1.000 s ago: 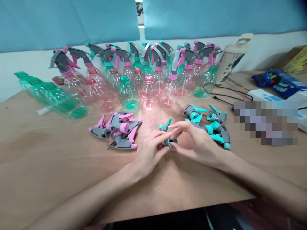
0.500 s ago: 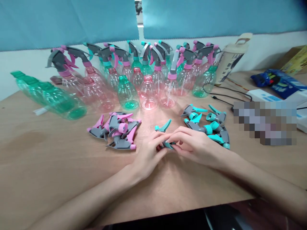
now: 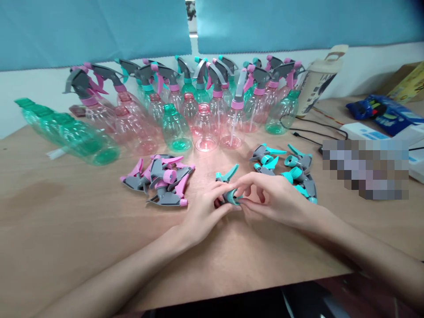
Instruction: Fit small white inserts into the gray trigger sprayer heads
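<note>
Near the middle of the table, my left hand (image 3: 206, 207) is closed around a grey and teal trigger sprayer (image 3: 233, 197). Its teal trigger sticks up beyond my fingers, and the open end of its collar faces me. My right hand (image 3: 270, 196) pinches the collar's rim between thumb and fingertips; part of the grey body is hidden by my fingers. Just beyond my right hand lies a pile of teal and grey trigger sprayers (image 3: 300, 176). To the left of my hands is a pile of pink and grey trigger sprayers (image 3: 167, 179).
Behind the piles stand several clear pink spray bottles (image 3: 206, 128) and green bottles (image 3: 177, 128), many with sprayers fitted. Green bottles (image 3: 76, 137) also stand at the left. A cream tumbler (image 3: 318, 84), black cables (image 3: 308, 134) and a blue packet (image 3: 394, 115) are at the right.
My right fingers have lifted and opened slightly around the collar, so more of its open end shows. The sprayer has turned a little in my hands.
</note>
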The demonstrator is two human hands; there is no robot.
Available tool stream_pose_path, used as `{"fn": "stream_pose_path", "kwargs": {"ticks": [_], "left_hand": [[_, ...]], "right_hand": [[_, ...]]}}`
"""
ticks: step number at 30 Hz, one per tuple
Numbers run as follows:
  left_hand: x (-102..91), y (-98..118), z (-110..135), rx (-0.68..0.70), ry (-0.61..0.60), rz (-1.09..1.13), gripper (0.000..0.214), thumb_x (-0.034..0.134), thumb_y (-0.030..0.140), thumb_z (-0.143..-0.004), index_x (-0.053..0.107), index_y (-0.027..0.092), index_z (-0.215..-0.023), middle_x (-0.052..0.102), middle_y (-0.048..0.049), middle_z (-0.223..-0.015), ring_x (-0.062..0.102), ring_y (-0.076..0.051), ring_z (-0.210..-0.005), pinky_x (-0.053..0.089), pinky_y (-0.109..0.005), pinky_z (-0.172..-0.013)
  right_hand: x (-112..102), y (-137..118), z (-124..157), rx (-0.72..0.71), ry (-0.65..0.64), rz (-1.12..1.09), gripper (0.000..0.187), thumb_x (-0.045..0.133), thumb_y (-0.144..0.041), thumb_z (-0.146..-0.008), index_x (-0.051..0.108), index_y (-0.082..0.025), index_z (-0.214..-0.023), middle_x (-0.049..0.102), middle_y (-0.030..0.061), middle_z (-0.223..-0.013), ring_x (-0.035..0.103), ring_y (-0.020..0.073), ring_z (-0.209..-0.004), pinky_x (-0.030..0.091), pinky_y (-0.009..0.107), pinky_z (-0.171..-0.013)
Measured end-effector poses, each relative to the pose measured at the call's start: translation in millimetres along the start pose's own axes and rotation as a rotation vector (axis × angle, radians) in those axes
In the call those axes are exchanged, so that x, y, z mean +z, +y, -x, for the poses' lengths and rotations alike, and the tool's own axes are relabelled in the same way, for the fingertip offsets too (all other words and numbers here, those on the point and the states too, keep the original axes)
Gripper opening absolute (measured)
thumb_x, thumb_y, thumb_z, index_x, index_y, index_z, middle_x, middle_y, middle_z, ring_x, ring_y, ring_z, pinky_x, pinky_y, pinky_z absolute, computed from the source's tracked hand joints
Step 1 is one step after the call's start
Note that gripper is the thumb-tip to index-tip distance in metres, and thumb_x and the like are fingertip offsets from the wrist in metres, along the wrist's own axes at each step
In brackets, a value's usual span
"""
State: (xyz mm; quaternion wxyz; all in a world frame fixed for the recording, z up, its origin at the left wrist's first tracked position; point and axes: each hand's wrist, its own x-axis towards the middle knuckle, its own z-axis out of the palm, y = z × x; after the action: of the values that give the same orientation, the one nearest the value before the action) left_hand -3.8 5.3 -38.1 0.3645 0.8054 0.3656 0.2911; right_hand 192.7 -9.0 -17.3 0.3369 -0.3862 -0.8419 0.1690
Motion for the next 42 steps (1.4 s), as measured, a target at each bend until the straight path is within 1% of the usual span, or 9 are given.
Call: {"fn": "stream_pose_path", "kwargs": {"ticks": [5,9,14,24,28,30,34,36,42], "left_hand": [[1.1,2.4,-2.9,-0.013,0.058,0.014,0.028,0.059,0.016,-0.083,0.06,0.02,-0.111,0.062,-0.002,-0.09,0.054,-0.016,-0.077,0.044,-0.028,-0.071],[3.0,5.8,-0.9,-0.017,0.06,-0.01,0.033,0.061,0.014,-0.082,0.056,0.019,-0.114,0.061,-0.0027,-0.092,0.055,-0.015,-0.075,0.045,-0.027,-0.068],[-7.6,14.8,5.4,0.075,0.077,-0.176,0.028,0.063,0.021,-0.084,0.057,0.02,-0.111,0.058,-0.0008,-0.088,0.055,-0.013,-0.072,0.046,-0.025,-0.066],[-113.9,21.8,11.8,0.161,0.32,-0.721,0.028,0.062,0.029,-0.084,0.061,0.021,-0.111,0.062,-0.0057,-0.103,0.059,-0.018,-0.089,0.049,-0.028,-0.074],[-136.3,8.9,11.6,0.162,0.148,-0.828,0.037,0.06,0.035,-0.084,0.058,0.02,-0.118,0.063,-0.0079,-0.111,0.055,-0.023,-0.104,0.046,-0.036,-0.088],[-138.4,0.9,14.2,0.14,0.109,-0.798,0.044,0.058,0.039,-0.085,0.054,0.02,-0.124,0.06,-0.0084,-0.12,0.053,-0.022,-0.11,0.043,-0.037,-0.093],[-130.0,-14.3,19.6,-0.002,0.223,-0.791,0.052,0.052,0.05,-0.087,0.052,0.016,-0.128,0.052,-0.0128,-0.132,0.045,-0.027,-0.122,0.036,-0.043,-0.102],[-121.3,-19.4,20.3,-0.075,0.155,-0.802,0.053,0.046,0.051,-0.09,0.052,0.015,-0.129,0.048,-0.0157,-0.136,0.043,-0.029,-0.124,0.035,-0.045,-0.102],[-97.3,-23.9,20.4,-0.011,-0.084,-0.868,0.046,0.038,0.047,-0.095,0.043,0.027,-0.137,0.038,-0.0089,-0.146,0.033,-0.027,-0.134,0.025,-0.051,-0.108]], "right_hand": [[16.4,-1.2,-1.5,0.053,0.132,-0.096,0.005,0.058,-0.017,-0.083,0.06,-0.02,-0.087,0.063,-0.0019,-0.073,0.052,0.0085,-0.053,0.042,0.021,-0.05],[13.5,-2.2,-3.4,0.289,0.063,-0.372,0.018,0.061,-0.025,-0.084,0.06,-0.021,-0.102,0.066,-0.0008,-0.078,0.057,0.0097,-0.057,0.043,0.021,-0.048],[0.8,0.4,-5.0,0.274,0.155,-0.388,0.023,0.063,-0.037,-0.083,0.061,-0.02,-0.099,0.068,0.0034,-0.085,0.063,0.0159,-0.076,0.047,0.024,-0.054],[-11.6,-1.2,-2.8,0.202,0.093,-0.168,0.019,0.057,-0.037,-0.086,0.062,-0.019,-0.087,0.068,0.0052,-0.084,0.06,0.0138,-0.064,0.047,0.025,-0.049],[-16.3,-4.8,3.3,0.172,0.046,-0.084,0.016,0.055,-0.032,-0.087,0.063,-0.018,-0.085,0.067,0.0043,-0.078,0.058,0.0132,-0.06,0.048,0.026,-0.049],[-19.2,-3.7,7.7,0.16,0.035,-0.055,0.014,0.053,-0.029,-0.087,0.063,-0.018,-0.086,0.067,0.0042,-0.078,0.06,0.0142,-0.064,0.049,0.026,-0.052],[-22.3,3.3,16.5,0.148,0.005,-0.024,0.013,0.052,-0.028,-0.088,0.062,-0.019,-0.087,0.067,0.0037,-0.08,0.062,0.0153,-0.069,0.052,0.028,-0.059],[-21.7,6.6,19.3,0.155,-0.017,-0.02,0.014,0.052,-0.029,-0.089,0.062,-0.02,-0.088,0.067,0.0036,-0.081,0.062,0.0155,-0.07,0.052,0.028,-0.059],[-15.8,8.4,13.0,0.151,-0.026,0.014,0.021,0.053,-0.039,-0.089,0.062,-0.02,-0.093,0.067,0.0045,-0.09,0.063,0.0179,-0.081,0.052,0.032,-0.071]]}}
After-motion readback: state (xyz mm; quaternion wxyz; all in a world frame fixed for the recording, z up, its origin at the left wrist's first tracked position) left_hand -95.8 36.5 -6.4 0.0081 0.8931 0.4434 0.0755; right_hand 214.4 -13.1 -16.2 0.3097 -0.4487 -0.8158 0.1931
